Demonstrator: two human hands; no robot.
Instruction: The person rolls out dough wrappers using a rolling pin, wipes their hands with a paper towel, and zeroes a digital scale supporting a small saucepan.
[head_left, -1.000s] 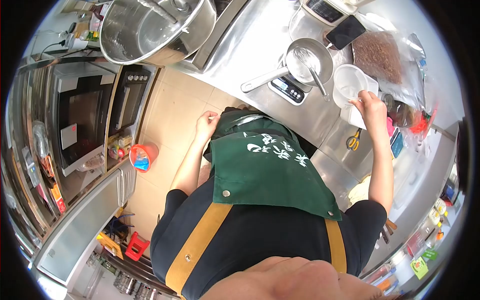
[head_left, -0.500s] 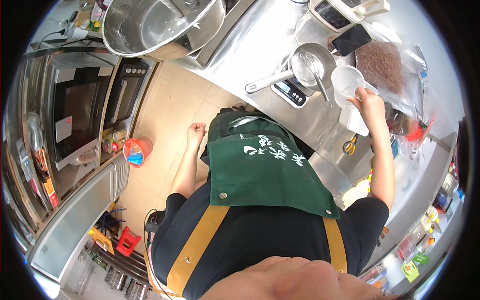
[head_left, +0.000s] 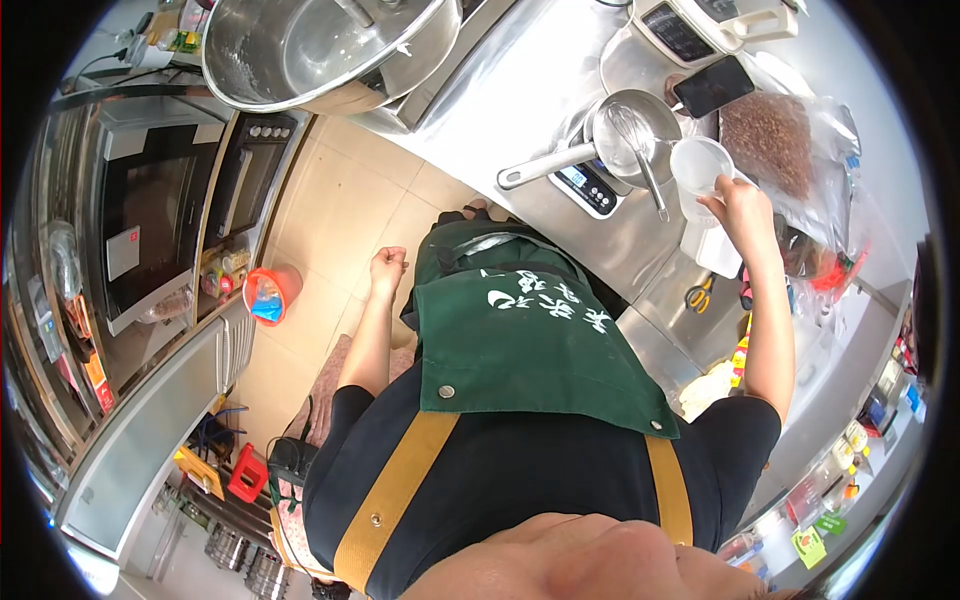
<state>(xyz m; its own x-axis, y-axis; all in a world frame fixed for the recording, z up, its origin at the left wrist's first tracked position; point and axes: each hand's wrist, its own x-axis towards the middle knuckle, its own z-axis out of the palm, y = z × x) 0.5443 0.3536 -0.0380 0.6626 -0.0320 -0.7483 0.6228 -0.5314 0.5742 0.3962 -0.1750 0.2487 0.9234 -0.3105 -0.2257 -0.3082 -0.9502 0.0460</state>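
My right hand (head_left: 742,212) grips a translucent plastic cup (head_left: 700,165) by its near side, thumb and fingers closed on it. The cup is just right of a steel saucepan (head_left: 612,165), over a white container (head_left: 712,248). A wire whisk (head_left: 645,165) leans in the saucepan, its handle over the rim. Under the pan is a digital kitchen scale (head_left: 590,192) with a lit display. Away from the counter, my left hand (head_left: 387,270) hangs over the floor at my side, fingers curled, with nothing visible in it.
A large steel mixing bowl (head_left: 290,75) stands at upper left. A phone (head_left: 715,88), a bag of brown granules (head_left: 768,140) and a white appliance (head_left: 680,30) lie along the counter's back. Scissors (head_left: 700,296) are nearer me. A red bin (head_left: 285,290) stands on the floor.
The view has shifted slightly, so the counter items sit a little further right. My right hand keeps its hold on the cup beside the saucepan. My left hand has barely moved.
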